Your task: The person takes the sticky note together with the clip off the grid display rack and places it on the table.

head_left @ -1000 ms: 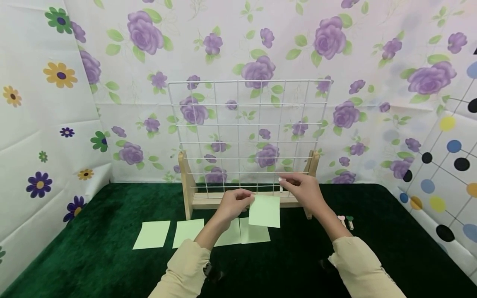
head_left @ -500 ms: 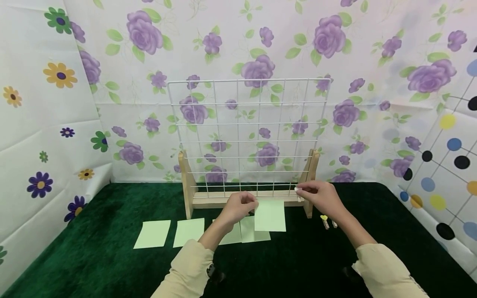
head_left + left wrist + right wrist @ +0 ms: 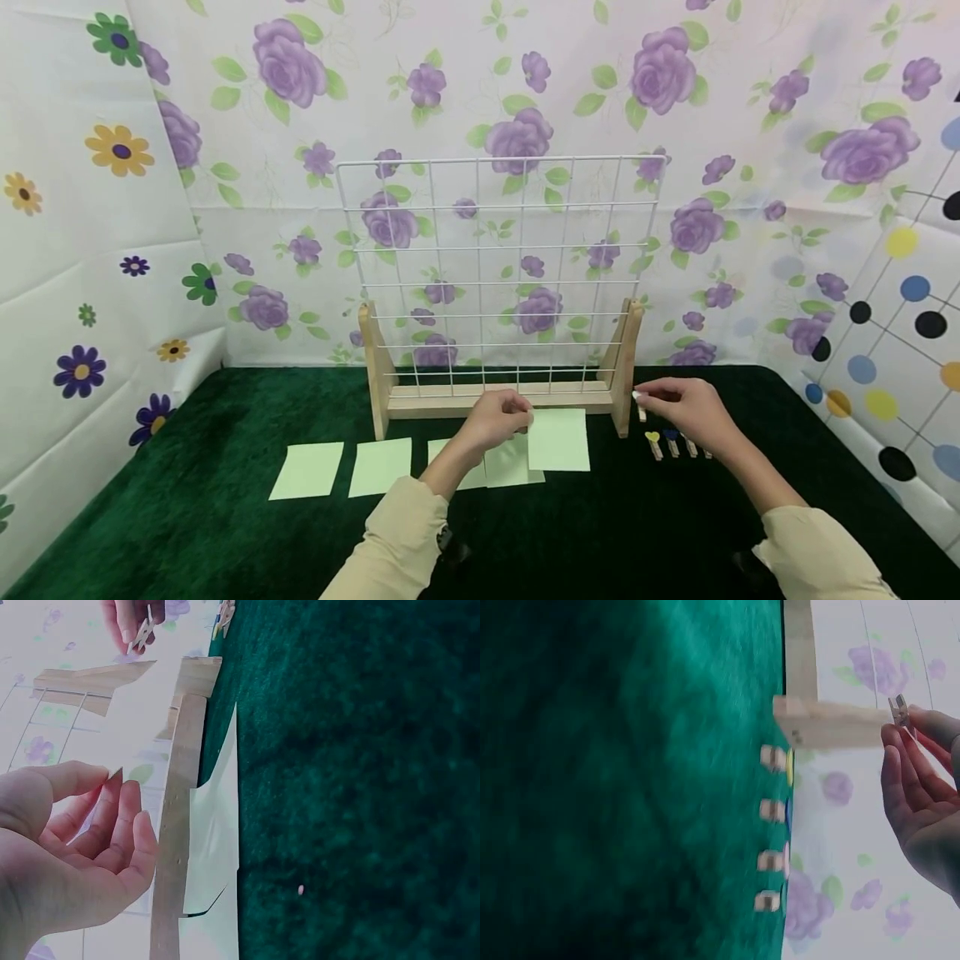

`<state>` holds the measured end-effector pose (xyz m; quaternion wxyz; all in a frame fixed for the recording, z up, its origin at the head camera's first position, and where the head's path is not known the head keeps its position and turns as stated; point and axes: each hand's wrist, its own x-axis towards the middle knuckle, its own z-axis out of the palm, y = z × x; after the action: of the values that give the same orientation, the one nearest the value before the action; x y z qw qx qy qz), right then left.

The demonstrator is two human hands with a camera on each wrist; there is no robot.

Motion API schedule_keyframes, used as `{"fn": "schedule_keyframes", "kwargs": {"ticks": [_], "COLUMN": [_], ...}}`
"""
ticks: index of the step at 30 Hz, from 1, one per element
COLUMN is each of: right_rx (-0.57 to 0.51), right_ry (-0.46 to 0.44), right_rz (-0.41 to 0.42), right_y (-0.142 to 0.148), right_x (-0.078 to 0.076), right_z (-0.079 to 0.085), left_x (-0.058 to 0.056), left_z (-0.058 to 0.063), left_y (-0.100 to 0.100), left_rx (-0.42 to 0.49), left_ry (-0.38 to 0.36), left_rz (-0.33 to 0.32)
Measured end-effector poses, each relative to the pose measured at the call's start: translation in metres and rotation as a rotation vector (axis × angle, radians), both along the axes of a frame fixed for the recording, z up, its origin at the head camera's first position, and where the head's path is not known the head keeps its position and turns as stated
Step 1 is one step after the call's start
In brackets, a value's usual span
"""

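A pale green paper note (image 3: 558, 440) hangs by its upper left corner from my left hand (image 3: 491, 423), which pinches it between thumb and fingertips. The note overlaps one lying on the table behind it. Off the right end of the wire grid rack, my right hand (image 3: 690, 412) pinches a small wooden clothespin (image 3: 642, 412) with a white top. In the right wrist view this clothespin (image 3: 900, 711) points its prongs away from the fingertips. Below that hand, several more mini clothespins (image 3: 654, 447) with coloured hearts lie in a row, partly hidden by it.
The white wire grid (image 3: 480, 285) stands upright in a wooden base, its right post (image 3: 628, 371) between my hands. Several green notes (image 3: 307, 472) lie in a row on the dark green cloth (image 3: 187, 525). A flowered sheet (image 3: 450, 83) hangs behind.
My right hand has carried the clothespin rightward and down, from in front of the grid to beyond its right post. My left hand has shifted right and slightly lower with the note.
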<state>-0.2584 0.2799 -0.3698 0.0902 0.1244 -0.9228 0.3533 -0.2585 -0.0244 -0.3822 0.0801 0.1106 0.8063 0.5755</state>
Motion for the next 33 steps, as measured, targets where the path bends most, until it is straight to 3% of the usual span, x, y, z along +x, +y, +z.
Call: {"fn": "schedule_keyframes", "kwargs": {"ticks": [18,33], "right_rx": [0.077,0.014], "right_ry": [-0.076,-0.197], "right_rz": [-0.104,-0.128], "right_y": [0.066,0.105], "right_x": [0.003,0.007], "right_z": [-0.013,-0.029], "left_x": [-0.002,-0.002], "left_z": [-0.013,-0.014], "left_y": [0.018,0.027], "left_rx": [-0.076,-0.112], "left_ry": [-0.013,0.021], "left_rz": [-0.034,-0.071]}}
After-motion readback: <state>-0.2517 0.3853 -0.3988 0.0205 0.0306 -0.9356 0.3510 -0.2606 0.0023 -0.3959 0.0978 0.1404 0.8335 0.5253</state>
